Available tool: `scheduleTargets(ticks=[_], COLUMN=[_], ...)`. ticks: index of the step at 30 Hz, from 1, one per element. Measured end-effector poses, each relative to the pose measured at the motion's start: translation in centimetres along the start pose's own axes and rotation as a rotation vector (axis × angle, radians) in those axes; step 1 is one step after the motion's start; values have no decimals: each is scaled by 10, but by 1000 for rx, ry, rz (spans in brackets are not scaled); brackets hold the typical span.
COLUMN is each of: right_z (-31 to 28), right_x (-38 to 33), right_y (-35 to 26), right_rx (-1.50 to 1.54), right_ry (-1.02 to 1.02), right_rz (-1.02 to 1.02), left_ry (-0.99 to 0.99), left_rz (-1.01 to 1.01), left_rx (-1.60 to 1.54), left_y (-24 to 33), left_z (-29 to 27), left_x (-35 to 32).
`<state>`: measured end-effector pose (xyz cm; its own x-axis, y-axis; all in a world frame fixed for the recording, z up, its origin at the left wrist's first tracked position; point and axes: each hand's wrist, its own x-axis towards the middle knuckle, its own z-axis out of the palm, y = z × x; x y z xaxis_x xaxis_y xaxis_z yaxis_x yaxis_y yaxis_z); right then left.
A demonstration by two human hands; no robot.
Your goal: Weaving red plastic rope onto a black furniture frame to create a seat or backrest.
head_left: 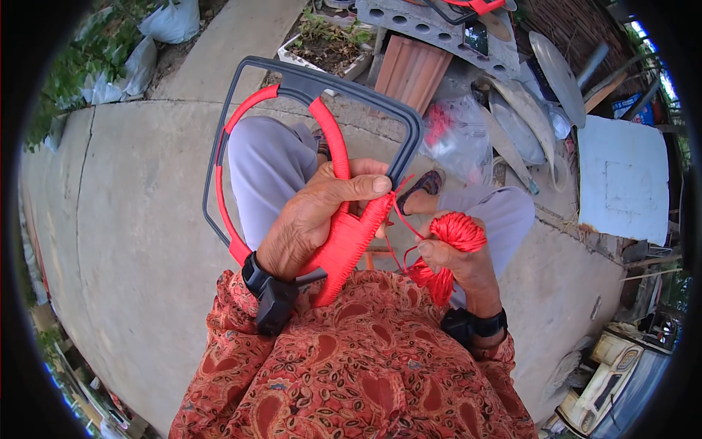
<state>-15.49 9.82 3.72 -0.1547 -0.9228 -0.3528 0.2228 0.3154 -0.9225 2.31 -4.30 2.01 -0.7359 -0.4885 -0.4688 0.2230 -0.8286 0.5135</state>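
A dark grey rounded frame [329,79] with an inner ring leans over my lap, tilted. Red cord wrapping [344,238] covers much of the ring and its lower corner in tight rows; bare grey shows along the top. My left hand [314,205] grips the wrapped part, thumb pressed at the edge where the wrapping meets bare frame. In my right hand [468,269] is a bundle of red cord [459,230], folded and tied at its middle. A loose strand runs from this bundle to the frame near my left thumb. Some left fingers are hidden behind the frame.
At the far side stand a perforated grey block [417,29], brown ridged tiles [413,73] and a planter [333,51]. A clear plastic bag [461,139] lies beyond my right foot. To the right are a pale board [621,179] and an old appliance [614,380].
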Motion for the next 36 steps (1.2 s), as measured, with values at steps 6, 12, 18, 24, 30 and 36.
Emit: scheduleTargets(ticks=[6, 12, 18, 24, 30, 36], right_z=[-19, -30, -1, -2, 6, 7], right_x=[-10, 1, 24, 24, 24, 27], right_y=[0, -34, -32, -24, -21, -17], right_rx=[64, -104, -339, -335, -236, -166], right_ry=[38, 140, -45, -32, 22, 21], right_rz=[-97, -235, -397, -366, -332, -333], left_ry=[9, -56, -22, -17, -27, -31], left_rz=[5, -34, -58, -70, -68, -49], left_rx=[122, 136, 146, 161, 146, 158], left_y=[6, 5, 1, -2, -5, -6], left_z=[3, 5, 16, 17, 17, 14], left_x=[-5, -6, -11, -13, -14, -14])
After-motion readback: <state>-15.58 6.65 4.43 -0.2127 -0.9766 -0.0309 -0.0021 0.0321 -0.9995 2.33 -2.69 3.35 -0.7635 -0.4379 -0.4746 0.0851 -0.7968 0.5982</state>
